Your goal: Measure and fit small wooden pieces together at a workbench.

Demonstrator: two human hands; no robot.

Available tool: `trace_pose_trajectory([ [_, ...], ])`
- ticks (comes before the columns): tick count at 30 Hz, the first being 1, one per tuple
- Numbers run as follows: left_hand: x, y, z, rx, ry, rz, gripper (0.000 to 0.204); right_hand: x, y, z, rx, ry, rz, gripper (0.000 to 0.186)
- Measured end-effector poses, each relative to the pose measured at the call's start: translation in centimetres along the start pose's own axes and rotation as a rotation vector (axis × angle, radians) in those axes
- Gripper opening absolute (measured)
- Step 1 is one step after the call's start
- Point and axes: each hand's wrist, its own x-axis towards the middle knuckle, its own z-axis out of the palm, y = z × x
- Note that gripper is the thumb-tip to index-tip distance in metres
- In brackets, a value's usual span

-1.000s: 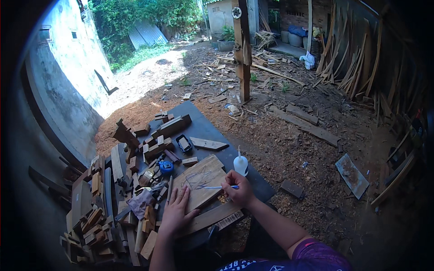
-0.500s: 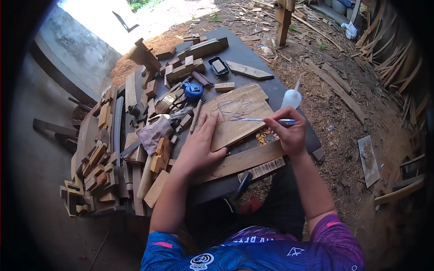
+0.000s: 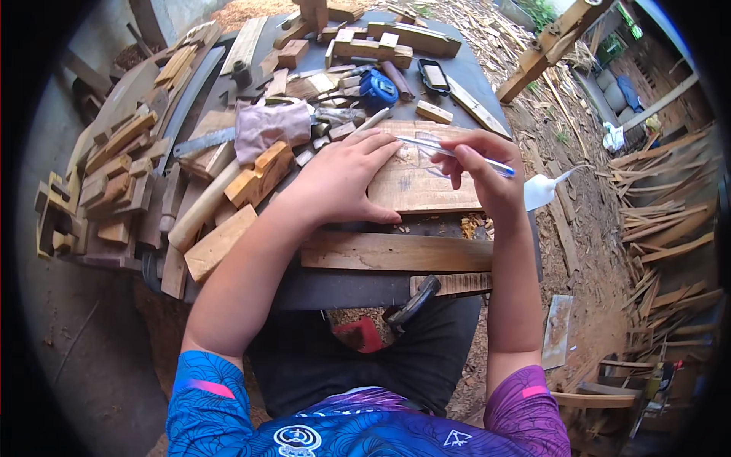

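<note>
On the dark, flat-topped table (image 3: 358, 291) lies one flat, pale-brown wooden board (image 3: 426, 192), your left hand (image 3: 343, 179) splayed over its left edge, apparently to steady it, your right hand (image 3: 495, 183) pinching a slender clear-and-blue pen (image 3: 434, 147), presumably for control.

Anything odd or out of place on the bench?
Mostly untidiness: a crumpled pinkish cloth lies among wood offcuts, against a metal blade, an awkward spot for a rag. Loose wood chips lie beside the board, like unswept debris. No clear damage stands out.
</note>
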Motion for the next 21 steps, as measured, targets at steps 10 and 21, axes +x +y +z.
trace_pose_trajectory([
  [10,0.2,-0.4,2.1,-0.037,0.033,-0.009,0.104,0.2,1.3,0.4,-0.245,-0.125,0.281,0.018],
  [21,-0.2,0.1,2.1,0.018,0.015,-0.027,0.104,-0.1,2.6,-0.4,-0.566,0.033,0.276,0.032],
])
